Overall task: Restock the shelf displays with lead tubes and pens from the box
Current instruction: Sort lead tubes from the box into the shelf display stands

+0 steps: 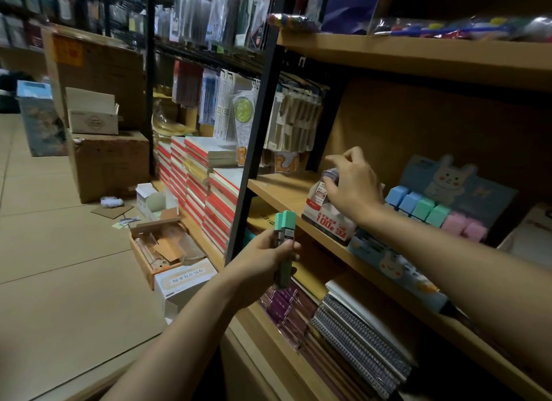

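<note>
My left hand (268, 255) grips two green-capped lead tubes (285, 236) upright in front of the shelf's black post. My right hand (354, 185) reaches onto the wooden shelf (280, 188) and pinches a purple-capped lead tube (330, 175) over a white and red display box (324, 218) marked 100. To its right stands a blue rabbit display (439, 209) filled with blue, green and pink capped tubes. An open cardboard box (161, 245) lies on the floor below.
Stacks of red-edged notebooks (206, 185) stand left of the post (254, 149). Spiral notebooks (358, 341) fill the lower shelf. Hanging packs cover the wire rack (209, 21). Large cartons (110, 164) sit on the tiled floor at the left.
</note>
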`<action>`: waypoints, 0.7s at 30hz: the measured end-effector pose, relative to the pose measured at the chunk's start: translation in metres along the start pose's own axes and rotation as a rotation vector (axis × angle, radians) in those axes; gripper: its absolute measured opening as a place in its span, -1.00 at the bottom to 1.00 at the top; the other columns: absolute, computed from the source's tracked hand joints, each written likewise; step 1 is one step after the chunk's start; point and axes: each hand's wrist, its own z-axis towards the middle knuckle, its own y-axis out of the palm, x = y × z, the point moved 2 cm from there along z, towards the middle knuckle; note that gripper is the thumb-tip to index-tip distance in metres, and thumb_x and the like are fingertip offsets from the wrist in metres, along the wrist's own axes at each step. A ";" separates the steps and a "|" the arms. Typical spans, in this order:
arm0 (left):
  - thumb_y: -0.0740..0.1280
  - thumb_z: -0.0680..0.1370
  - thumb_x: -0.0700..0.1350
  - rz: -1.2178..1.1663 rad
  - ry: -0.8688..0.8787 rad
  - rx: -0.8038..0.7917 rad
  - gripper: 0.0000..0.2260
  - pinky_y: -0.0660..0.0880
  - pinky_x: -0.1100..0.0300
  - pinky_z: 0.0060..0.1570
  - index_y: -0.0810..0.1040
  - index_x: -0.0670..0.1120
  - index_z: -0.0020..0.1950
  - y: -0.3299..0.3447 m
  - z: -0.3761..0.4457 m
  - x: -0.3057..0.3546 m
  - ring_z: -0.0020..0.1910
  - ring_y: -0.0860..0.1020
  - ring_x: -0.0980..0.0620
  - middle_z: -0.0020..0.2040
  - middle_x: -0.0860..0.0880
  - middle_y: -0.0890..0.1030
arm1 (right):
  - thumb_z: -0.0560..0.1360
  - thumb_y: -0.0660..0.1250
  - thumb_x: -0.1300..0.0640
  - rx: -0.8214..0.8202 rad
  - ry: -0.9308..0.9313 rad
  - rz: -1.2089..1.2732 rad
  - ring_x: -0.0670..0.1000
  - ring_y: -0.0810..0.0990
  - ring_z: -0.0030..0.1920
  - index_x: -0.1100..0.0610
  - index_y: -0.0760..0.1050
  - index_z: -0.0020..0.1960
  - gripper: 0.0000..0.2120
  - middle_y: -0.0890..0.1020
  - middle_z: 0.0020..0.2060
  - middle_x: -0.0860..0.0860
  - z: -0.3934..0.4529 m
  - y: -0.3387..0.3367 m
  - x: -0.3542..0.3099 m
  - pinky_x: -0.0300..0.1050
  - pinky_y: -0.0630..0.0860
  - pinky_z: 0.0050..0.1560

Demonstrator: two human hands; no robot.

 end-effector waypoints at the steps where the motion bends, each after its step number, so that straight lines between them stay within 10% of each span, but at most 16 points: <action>1: 0.25 0.61 -0.15 -0.018 0.002 -0.008 -0.66 0.55 0.21 -0.18 0.38 0.01 0.38 0.001 -0.001 0.000 -0.02 0.61 0.08 0.04 0.00 0.62 | 0.55 0.34 0.08 -0.047 0.003 0.131 -0.03 0.50 0.03 0.03 0.47 0.31 -0.66 0.44 0.09 -0.01 -0.011 -0.004 -0.002 -0.12 0.54 0.02; 6: 0.29 0.58 -0.13 -0.027 -0.008 -0.088 -0.69 0.58 0.23 -0.19 0.41 -0.01 0.32 0.022 -0.012 0.001 -0.05 0.65 0.13 0.03 0.03 0.68 | 0.51 0.40 -0.03 -0.299 0.125 0.509 -0.23 0.58 -0.05 -0.12 0.50 0.27 -0.66 0.60 0.02 -0.20 -0.078 -0.015 0.002 -0.40 0.50 -0.18; 9: 0.32 0.54 -0.11 -0.031 -0.025 -0.160 -0.67 0.58 0.20 -0.14 0.44 -0.03 0.31 0.041 -0.020 0.001 -0.04 0.66 0.09 0.05 -0.04 0.64 | 0.47 0.46 0.04 -0.302 0.210 0.624 -0.09 0.66 -0.04 -0.09 0.55 0.24 -0.66 0.65 0.04 -0.09 -0.103 -0.023 0.007 -0.13 0.63 -0.02; 21: 0.15 0.66 -0.08 0.035 0.032 -0.051 -0.79 0.57 0.09 -0.02 0.49 -0.04 0.25 0.095 -0.038 0.006 0.08 0.57 -0.11 0.17 -0.15 0.55 | 0.41 0.52 0.23 -0.058 0.310 0.589 0.00 0.69 -0.18 0.13 0.53 0.01 -0.76 0.66 -0.07 0.09 -0.106 -0.114 0.051 -0.14 0.64 -0.15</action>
